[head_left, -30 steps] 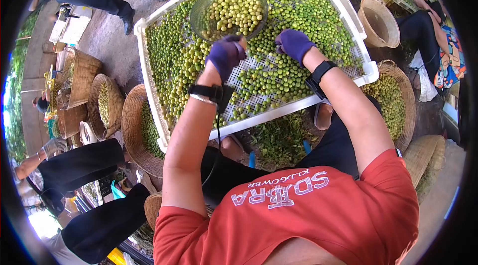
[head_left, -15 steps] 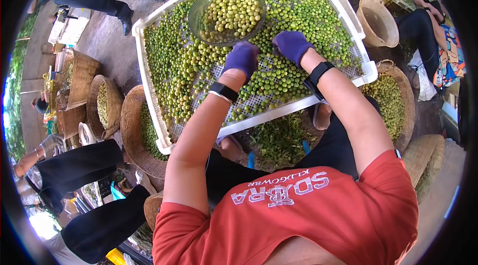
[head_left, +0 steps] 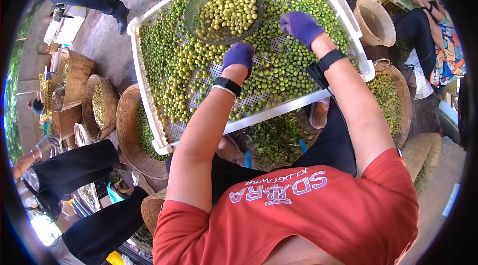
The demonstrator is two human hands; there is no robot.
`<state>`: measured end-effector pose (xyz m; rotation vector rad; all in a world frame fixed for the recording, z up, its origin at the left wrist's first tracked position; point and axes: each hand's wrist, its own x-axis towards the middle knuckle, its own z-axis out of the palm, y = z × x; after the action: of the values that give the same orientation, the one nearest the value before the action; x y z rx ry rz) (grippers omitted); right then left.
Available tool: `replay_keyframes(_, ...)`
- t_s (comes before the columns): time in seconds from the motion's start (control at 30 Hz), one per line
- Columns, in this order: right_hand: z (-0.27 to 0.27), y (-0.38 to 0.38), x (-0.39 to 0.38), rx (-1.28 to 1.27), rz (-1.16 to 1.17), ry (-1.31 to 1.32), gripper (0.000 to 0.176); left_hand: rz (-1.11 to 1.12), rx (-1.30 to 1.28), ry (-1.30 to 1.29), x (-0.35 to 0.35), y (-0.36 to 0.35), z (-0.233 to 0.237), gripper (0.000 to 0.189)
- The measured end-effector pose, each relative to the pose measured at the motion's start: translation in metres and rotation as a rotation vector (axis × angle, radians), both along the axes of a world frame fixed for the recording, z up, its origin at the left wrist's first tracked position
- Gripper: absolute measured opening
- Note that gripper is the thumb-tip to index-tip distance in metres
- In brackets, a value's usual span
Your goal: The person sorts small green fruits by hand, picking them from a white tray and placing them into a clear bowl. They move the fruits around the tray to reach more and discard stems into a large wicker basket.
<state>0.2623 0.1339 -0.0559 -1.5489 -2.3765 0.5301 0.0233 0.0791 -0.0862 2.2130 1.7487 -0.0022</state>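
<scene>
A white perforated tray (head_left: 366, 71) lies in front of me, covered with small round green fruits (head_left: 174, 66). On the fruits at its far side sits a see-through mesh bowl (head_left: 191, 21) holding paler yellowish fruits (head_left: 231, 11). My left hand (head_left: 238, 56), in a purple glove, is low over the tray just below the bowl's near rim. Its fingers are curled and whatever they hold is hidden. To the right of the bowl, my right hand (head_left: 301, 27), gloved alike, is closed over the green fruits. Its fingertips point down and I cannot see what is in them.
Wicker baskets of fruits stand beside the tray, a left one (head_left: 130, 130) and a right one (head_left: 402, 98). A tan bucket (head_left: 374, 21) is at the right. People's legs show at the far left, near left and right. Cut greenery (head_left: 276, 138) lies below the tray.
My right hand has moved away from me and slightly right, farther from my left hand. My left hand has shifted slightly left, staying curled near the bowl.
</scene>
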Motion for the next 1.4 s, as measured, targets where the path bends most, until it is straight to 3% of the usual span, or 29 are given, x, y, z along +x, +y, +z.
replay_keyframes(0.23,-0.027,-0.025,-0.015,0.149,0.032,-0.398,0.014,-0.008,0.038,0.037,-0.004,-0.009,0.004,0.020)
replay_keyframes(0.43,-0.032,-0.033,-0.019,0.276,0.110,-0.435,0.017,-0.036,0.032,-0.243,0.003,-0.014,0.016,0.025)
replay_keyframes(0.6,-0.044,-0.025,-0.018,0.229,0.088,-0.324,0.015,-0.331,-0.115,-0.134,0.027,-0.024,0.012,0.028)
replay_keyframes(0.73,-0.021,-0.032,-0.025,0.155,0.026,-0.242,0.015,-0.203,-0.066,-0.096,0.027,-0.031,0.007,0.024)
replay_keyframes(0.87,-0.006,-0.046,-0.057,0.191,0.210,-0.156,0.015,-0.021,-0.249,-0.037,0.015,-0.029,0.023,0.019)
replay_keyframes(1.0,-0.024,-0.057,-0.079,0.178,0.224,-0.232,0.013,0.278,-0.327,-0.430,-0.008,-0.020,0.028,0.035)
replay_keyframes(1.03,-0.028,-0.058,-0.081,0.170,0.206,-0.242,0.013,0.292,-0.255,-0.630,-0.013,-0.014,0.008,0.035)
replay_keyframes(1.17,-0.028,-0.067,-0.079,0.115,0.149,-0.137,0.013,0.130,0.136,-0.422,0.003,-0.003,0.000,0.026)
replay_keyframes(1.27,-0.021,-0.065,-0.068,0.052,0.204,-0.142,0.014,0.095,0.096,-0.259,0.015,0.003,-0.004,0.023)
replay_keyframes(1.4,-0.022,-0.034,-0.044,0.030,0.017,0.007,0.016,0.074,0.049,-0.130,0.019,0.001,0.003,0.018)
